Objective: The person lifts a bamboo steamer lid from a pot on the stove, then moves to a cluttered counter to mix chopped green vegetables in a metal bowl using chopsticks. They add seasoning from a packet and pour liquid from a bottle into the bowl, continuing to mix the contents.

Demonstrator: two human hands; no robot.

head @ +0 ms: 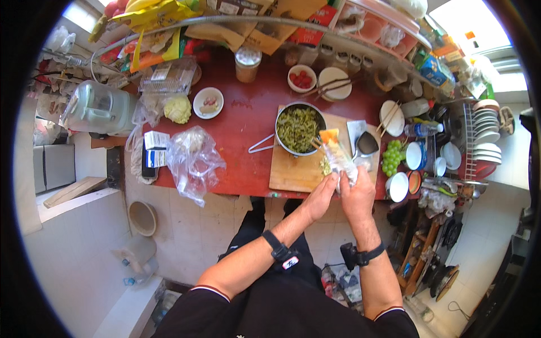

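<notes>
My left hand and my right hand together grip the lower end of a plastic packet. Its orange and yellow end points away from me, towards a round metal pan of chopped green vegetables. Light wooden chopsticks show at the pan's right rim, partly behind the packet. The pan stands on a wooden cutting board, its wire-like handle sticking out left. Some chopped pale bits, perhaps garlic, lie beside the packet. To its right is a dark-bowled ladle over a metal blade.
On the red table are a clear plastic bag, a cabbage, a bowl, a bowl of tomatoes and green grapes. Bowls crowd the right end, beside a dish rack. A loaded shelf overhangs the back.
</notes>
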